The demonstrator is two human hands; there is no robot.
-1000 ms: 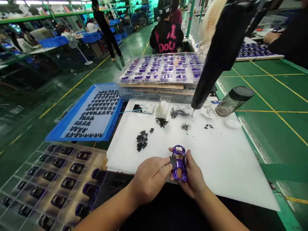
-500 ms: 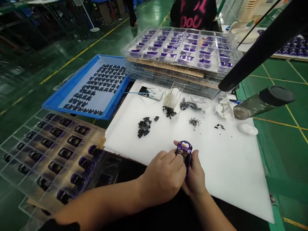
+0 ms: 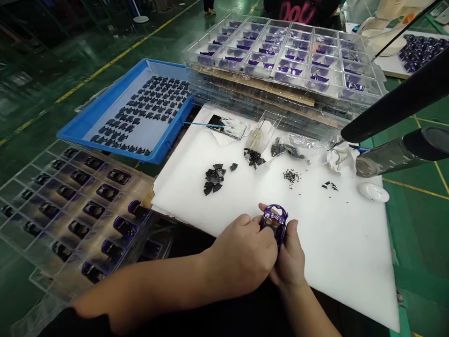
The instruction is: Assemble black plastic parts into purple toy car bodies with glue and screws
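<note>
A second ago the left hand [image 3: 242, 252] was holding a dark piece out beside the purple car shell [image 3: 274, 216]; now it has closed over the shell's near end, and a dark surface shows inside the frame, so I take it that the work has gone from bringing the piece up to seating it by touch. The left fingers are curled tightly, but their tips are hidden behind the knuckles, and from here I cannot tell what they pinch. The right hand [image 3: 293, 260] cradles the shell from beneath, thumb along its right side, fingers wrapped round it, a fingertip poking out at the far left. The shell is held tilted above the near edge of the white-topped table [image 3: 336, 262]. Beyond it lie a heap of curved black pieces [image 3: 213, 179], a spill of small black bits [image 3: 254, 158], a scatter of tiny specks [image 3: 291, 176] and some slivers [image 3: 329, 186]. A blue tray [image 3: 164, 152] with rows of dark parts is off to the left, and stacked clear trays [image 3: 245, 84] line the back. The left hand itself blocks the view of the join; a long black tool [image 3: 396, 100] and a bottle [image 3: 389, 154] crowd the far right corner, well apart from the hands.
</note>
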